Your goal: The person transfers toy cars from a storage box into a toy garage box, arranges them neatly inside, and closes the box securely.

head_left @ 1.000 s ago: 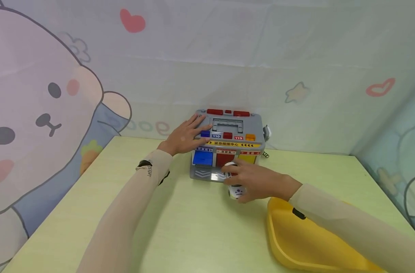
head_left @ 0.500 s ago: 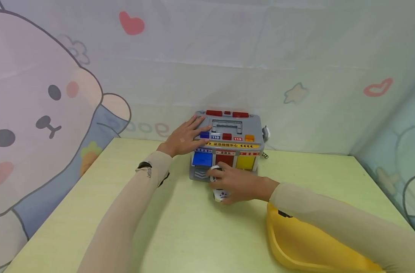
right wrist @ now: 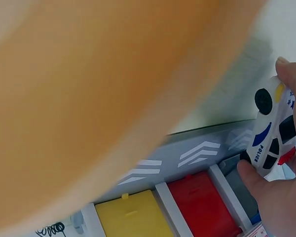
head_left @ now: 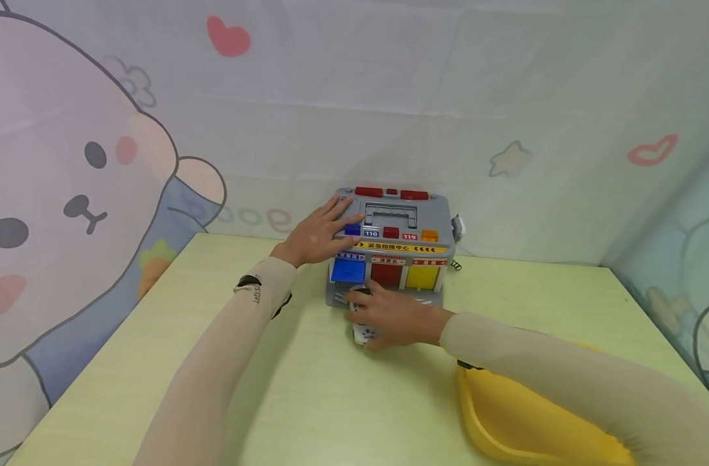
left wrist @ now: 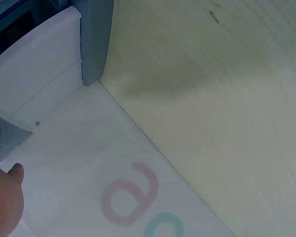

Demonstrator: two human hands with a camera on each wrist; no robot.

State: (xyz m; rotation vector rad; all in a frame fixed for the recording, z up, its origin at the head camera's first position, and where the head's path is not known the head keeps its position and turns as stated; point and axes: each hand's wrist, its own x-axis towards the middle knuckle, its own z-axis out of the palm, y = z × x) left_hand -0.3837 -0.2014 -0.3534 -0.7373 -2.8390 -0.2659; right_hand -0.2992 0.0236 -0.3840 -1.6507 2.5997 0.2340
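Observation:
A grey toy rescue station [head_left: 430,210] stands against the back wall, with blue, red and yellow garage doors along its front. The blue door [head_left: 348,270] is raised, while the red door [right wrist: 202,205] and the yellow door [right wrist: 133,217] hang down. My left hand [head_left: 319,234] rests with spread fingers on the station's top left corner. In the right wrist view, my right hand [right wrist: 281,202] grips a white toy police car [right wrist: 270,133] between thumb and fingers. The car is at the station's front ramp, before the blue doorway; in the head view the hand covers much of it.
A yellow bin [head_left: 476,427] stands at the table's front right, under the right forearm. A grey-white piece [head_left: 458,228] and a dark coiled cord [head_left: 456,265] are at the station's right side. A printed cloth [head_left: 354,129] hangs behind the table.
My right hand has carried the police car leftward along the station's front, from before the red door to before the blue doorway. The left hand has stayed in place.

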